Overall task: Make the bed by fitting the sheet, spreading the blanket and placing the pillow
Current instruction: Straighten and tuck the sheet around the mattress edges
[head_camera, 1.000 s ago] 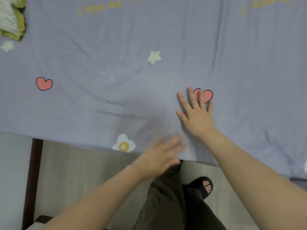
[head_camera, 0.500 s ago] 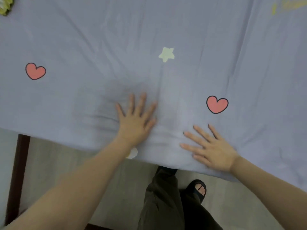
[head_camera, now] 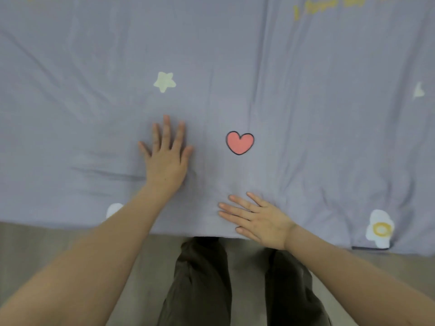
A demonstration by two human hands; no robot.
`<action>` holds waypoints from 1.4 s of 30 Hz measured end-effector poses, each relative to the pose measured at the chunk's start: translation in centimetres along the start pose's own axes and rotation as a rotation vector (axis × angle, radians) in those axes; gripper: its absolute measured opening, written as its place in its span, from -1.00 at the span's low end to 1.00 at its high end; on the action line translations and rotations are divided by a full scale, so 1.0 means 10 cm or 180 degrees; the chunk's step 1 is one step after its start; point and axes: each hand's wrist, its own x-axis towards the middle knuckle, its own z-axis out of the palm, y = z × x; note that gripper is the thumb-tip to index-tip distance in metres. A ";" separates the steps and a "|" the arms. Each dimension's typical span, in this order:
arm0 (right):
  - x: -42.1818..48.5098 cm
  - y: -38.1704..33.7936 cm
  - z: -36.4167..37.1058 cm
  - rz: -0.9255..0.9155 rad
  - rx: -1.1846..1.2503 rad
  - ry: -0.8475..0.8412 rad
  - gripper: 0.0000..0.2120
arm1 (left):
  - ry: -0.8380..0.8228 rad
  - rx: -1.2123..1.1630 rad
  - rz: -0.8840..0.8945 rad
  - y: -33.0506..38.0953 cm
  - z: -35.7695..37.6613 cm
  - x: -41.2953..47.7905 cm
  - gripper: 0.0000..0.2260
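A lilac sheet (head_camera: 306, 114) printed with hearts, stars, flowers and yellow lettering covers the bed and fills most of the head view. My left hand (head_camera: 166, 158) lies flat on it with fingers spread, just left of a red heart print (head_camera: 240, 142). My right hand (head_camera: 256, 220) rests flat near the sheet's front edge, fingers pointing left. Soft creases run left of my left hand and right of my right hand. No blanket or pillow is in view.
The sheet's hem (head_camera: 70, 225) hangs over the near side of the bed. Below it lies pale floor (head_camera: 35, 245). My legs in dark trousers (head_camera: 200, 285) stand close against the bed edge.
My left hand slid forward and right across the sheet toward the heart. My right hand stayed flat near the edge. The view shifted right, so the prints moved left in frame.
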 end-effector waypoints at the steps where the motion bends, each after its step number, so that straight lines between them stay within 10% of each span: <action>1: -0.02 -0.01 -0.01 0.0048 0.0096 0.0143 -0.47 | -0.0044 0.0114 -0.0094 0.12 0.07 0.03 -0.45; 5: -0.39 0.23 0.01 0.0523 0.0481 0.0766 -0.48 | -0.0120 0.0498 0.0468 0.80 0.45 -0.28 -0.45; 12: -2.18 0.97 0.21 0.2811 0.0759 -0.0407 -0.41 | -0.0692 0.0416 0.1477 2.02 1.11 -1.40 -0.42; 19: -3.46 1.09 0.43 0.4385 0.1474 -0.0377 -0.35 | -0.1666 0.0027 0.2968 3.04 1.23 -1.69 -0.50; 23: -3.54 1.30 0.33 0.6077 0.2283 0.0663 -0.30 | -0.0690 0.0386 0.1649 3.35 1.11 -1.44 -0.49; 26: -3.71 1.45 0.33 0.5231 0.2079 0.0282 -0.38 | -0.0798 0.0754 0.0454 3.34 1.20 -1.41 -0.32; 37: -4.19 1.72 0.37 0.4399 0.2355 -0.1126 -0.38 | -0.2141 0.0952 0.2530 3.75 1.28 -1.93 -0.46; 42: -4.15 1.73 0.27 0.4412 0.2534 -0.1286 -0.37 | -0.2708 -0.0277 0.2069 4.08 1.01 -1.58 -0.45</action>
